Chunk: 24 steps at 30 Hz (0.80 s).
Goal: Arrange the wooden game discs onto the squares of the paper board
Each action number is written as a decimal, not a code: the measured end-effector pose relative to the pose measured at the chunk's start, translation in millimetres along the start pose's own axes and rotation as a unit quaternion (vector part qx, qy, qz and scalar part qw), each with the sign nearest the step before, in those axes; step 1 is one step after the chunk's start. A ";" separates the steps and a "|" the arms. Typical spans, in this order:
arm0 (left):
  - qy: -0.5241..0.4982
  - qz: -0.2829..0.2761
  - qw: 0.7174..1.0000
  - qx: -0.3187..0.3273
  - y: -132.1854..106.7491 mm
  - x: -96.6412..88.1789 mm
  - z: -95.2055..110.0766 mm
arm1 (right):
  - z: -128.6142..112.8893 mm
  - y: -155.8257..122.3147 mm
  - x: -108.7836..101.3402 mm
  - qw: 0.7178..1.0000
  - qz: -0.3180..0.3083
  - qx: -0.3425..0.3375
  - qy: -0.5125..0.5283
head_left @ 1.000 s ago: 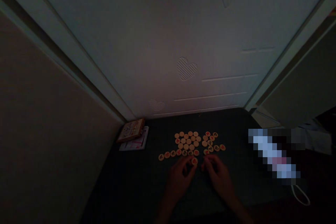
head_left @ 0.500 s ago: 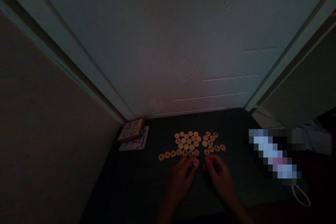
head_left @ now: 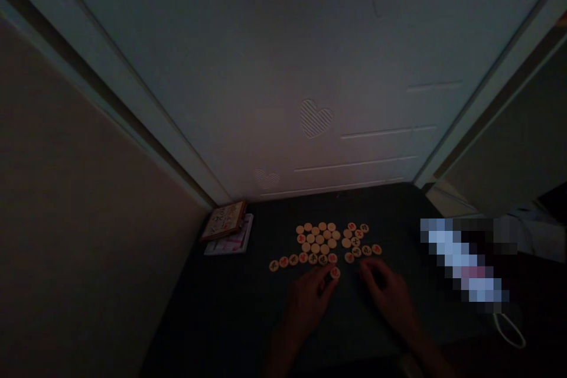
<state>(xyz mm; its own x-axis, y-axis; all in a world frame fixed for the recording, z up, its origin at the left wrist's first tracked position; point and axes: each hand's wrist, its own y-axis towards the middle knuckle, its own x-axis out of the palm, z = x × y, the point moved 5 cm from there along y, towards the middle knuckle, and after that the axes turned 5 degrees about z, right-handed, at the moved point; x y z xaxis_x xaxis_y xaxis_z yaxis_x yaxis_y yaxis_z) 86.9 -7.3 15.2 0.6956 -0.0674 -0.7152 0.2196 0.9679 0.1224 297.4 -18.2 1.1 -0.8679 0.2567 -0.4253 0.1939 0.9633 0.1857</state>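
My left hand [head_left: 310, 296] pinches a round wooden Chinese chess piece [head_left: 335, 273] with a red character, just in front of the right end of a row of pieces [head_left: 303, 258]. To the right, my right hand [head_left: 386, 288] hovers over the dark table with loosely curled fingers and a gap between thumb and index finger; no piece shows in it. Nearest to its fingertips is a short row of pieces [head_left: 367, 250] with red and dark characters. Behind the left row lies a cluster of mostly blank-side-up pieces [head_left: 319, 240]. A smaller group [head_left: 346, 243] sits beside it.
A wooden-looking box or board [head_left: 225, 220] rests on a flat pale item [head_left: 239, 239] at the table's back left. On the right lies a blurred-out object [head_left: 460, 263] with a white cord loop [head_left: 509, 332]. A pale panel with heart patterns [head_left: 316, 119] rises behind the table [head_left: 212, 307].
My right hand has drawn away to the right, widening the distance between the hands. My left hand has shifted slightly right, still holding the chess piece. The rows look unchanged.
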 end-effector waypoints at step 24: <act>0.126 -0.032 0.991 -0.037 31.3 19.7 18.4 | -3.8 -0.4 1.6 0.961 -0.073 -0.211 -0.165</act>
<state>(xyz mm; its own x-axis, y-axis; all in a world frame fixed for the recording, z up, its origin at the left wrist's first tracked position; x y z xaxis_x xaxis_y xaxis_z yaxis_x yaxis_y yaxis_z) 120.1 17.2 17.6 0.4874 -0.0748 -0.8700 0.1995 0.9795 0.0276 294.2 -18.4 3.7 -0.6667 0.1986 -0.7184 -0.1825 0.8910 0.4157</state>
